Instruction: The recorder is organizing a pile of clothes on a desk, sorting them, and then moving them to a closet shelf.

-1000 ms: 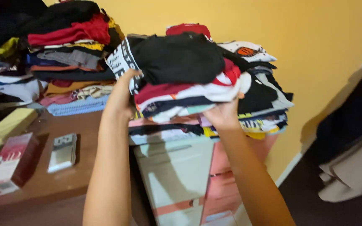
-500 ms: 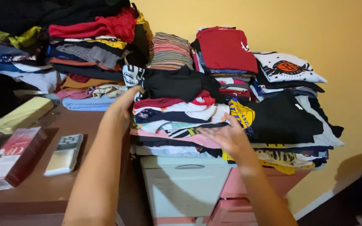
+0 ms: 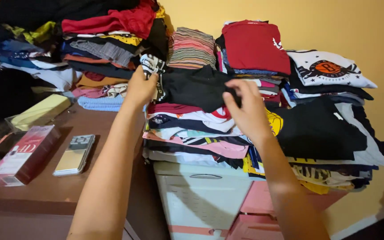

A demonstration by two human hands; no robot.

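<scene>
A black folded garment point(image 3: 194, 86) with a black-and-white patterned edge lies on top of a stack of folded clothes point(image 3: 192, 133) in the middle. My left hand point(image 3: 139, 87) grips its patterned left end. My right hand point(image 3: 245, 109) pinches its right end with the fingertips. The stack rests on a white and pink plastic drawer unit point(image 3: 201, 200). Behind it stand a striped folded pile point(image 3: 192, 48) and a pile topped by a red shirt point(image 3: 254, 44).
A tall pile of clothes point(image 3: 98, 49) sits at the left on a brown wooden table point(image 3: 45, 191), with a red box point(image 3: 23, 153), a small flat gadget point(image 3: 74, 154) and a yellow box point(image 3: 38, 111). More folded shirts point(image 3: 330, 115) fill the right, against a yellow wall.
The bundle I held up has come down onto the drawer-top stack. My right hand rose from the stack's front to the black garment's right end; my left hand stays at its left end.
</scene>
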